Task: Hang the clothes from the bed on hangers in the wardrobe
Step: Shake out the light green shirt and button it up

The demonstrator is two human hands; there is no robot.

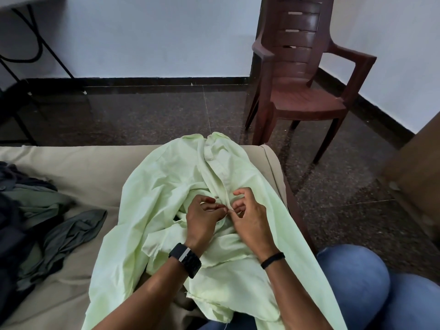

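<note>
A pale green button-up shirt [166,186] lies spread over the beige bed [78,163], collar toward the far edge. My left hand [202,217] and my right hand [250,217] meet at the shirt's button placket in the middle. Both pinch the placket fabric with curled fingers, fingertips almost touching. A heap of dark grey and green clothes [35,210] lies on the bed at the left. No hanger or wardrobe door shows clearly.
A brown plastic armchair [307,86] stands on the dark speckled floor beyond the bed's far right corner. A black metal table frame [28,51] is at the far left. A brown wooden panel [419,177] rises at the right edge. My jeans-clad knee [357,277] is lower right.
</note>
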